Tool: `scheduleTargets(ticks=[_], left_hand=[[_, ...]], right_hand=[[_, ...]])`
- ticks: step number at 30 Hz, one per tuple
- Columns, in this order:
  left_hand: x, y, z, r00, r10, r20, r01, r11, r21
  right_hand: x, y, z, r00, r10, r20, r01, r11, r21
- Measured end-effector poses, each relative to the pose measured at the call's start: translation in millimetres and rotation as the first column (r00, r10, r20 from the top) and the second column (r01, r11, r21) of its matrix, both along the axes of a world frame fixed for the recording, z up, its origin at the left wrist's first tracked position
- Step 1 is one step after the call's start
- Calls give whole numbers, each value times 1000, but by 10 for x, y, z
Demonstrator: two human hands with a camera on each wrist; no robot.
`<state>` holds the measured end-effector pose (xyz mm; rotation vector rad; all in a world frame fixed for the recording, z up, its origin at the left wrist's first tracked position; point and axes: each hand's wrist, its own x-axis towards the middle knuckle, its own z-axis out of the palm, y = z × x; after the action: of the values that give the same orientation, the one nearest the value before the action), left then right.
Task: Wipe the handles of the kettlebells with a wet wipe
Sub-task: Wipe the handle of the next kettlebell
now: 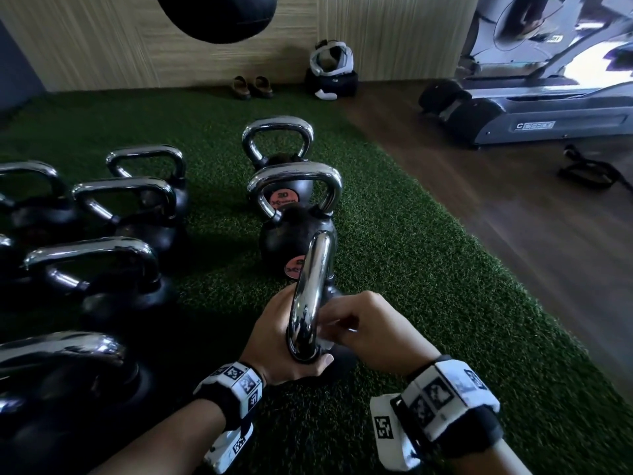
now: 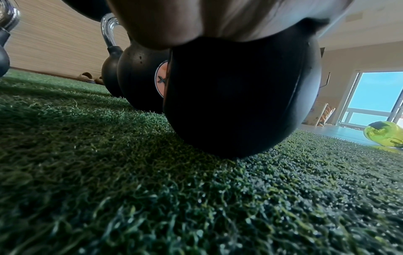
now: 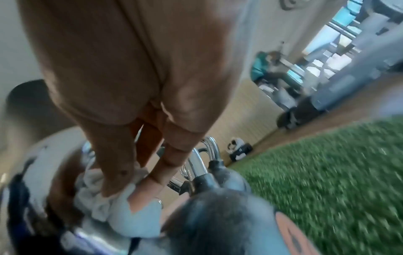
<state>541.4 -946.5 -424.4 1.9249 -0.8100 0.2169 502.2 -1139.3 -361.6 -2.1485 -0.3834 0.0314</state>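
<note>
A black kettlebell [image 2: 235, 96] rests on the green turf, and its chrome handle [image 1: 310, 289] runs away from me in the head view. My left hand [image 1: 284, 341] grips the near end of that handle, thumb underneath. My right hand [image 1: 363, 327] pinches a crumpled white wet wipe [image 1: 329, 334] against the handle's right side. In the right wrist view the fingers [image 3: 117, 155] press the wet wipe [image 3: 122, 201] onto the chrome. The left wrist view shows only the heel of the left hand [image 2: 196, 20] above the ball.
Two more kettlebells [image 1: 294, 197] stand in line behind this one, and several others [image 1: 126, 207] crowd the left. The turf [image 1: 428, 303] meets wood floor on the right, with a treadmill [image 1: 548, 108] beyond. Shoes [image 1: 253, 87] and a bag [image 1: 330, 77] sit by the wall.
</note>
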Motion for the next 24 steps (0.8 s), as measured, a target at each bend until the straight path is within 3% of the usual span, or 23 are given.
scheduleTargets(ticks=[5, 7, 9, 11, 13, 15, 17, 22, 24], left_hand=[[16, 1, -39, 1000, 14, -6, -14, 1000, -13], [32, 15, -97, 999, 27, -32, -27, 1000, -6], [45, 25, -140, 998, 34, -49, -34, 999, 3], [64, 24, -144, 999, 20, -51, -18, 1000, 21], [82, 24, -139, 999, 8, -41, -8, 1000, 12], [65, 25, -121, 1000, 19, -13, -19, 1000, -17], [57, 17, -118, 1000, 24, 6, -24, 999, -32], [71, 22, -134, 999, 18, 40, -16, 998, -55], [66, 21, -124, 998, 20, 58, -17, 999, -45]], right_hand=[[13, 62, -22, 999, 36, 14, -36, 999, 7], [49, 38, 6, 997, 25, -79, -21, 999, 50], [63, -11, -16, 982, 24, -188, 16, 979, 204], [44, -15, -46, 954, 67, -293, 83, 878, 471], [60, 22, -82, 913, 137, -384, 190, 689, 699], [110, 74, -114, 897, 176, -405, 273, 500, 822], [130, 119, -118, 897, 214, -386, 286, 384, 878], [148, 118, -141, 876, 248, -413, 302, 386, 872], [263, 144, -159, 898, 211, -387, 302, 344, 889]])
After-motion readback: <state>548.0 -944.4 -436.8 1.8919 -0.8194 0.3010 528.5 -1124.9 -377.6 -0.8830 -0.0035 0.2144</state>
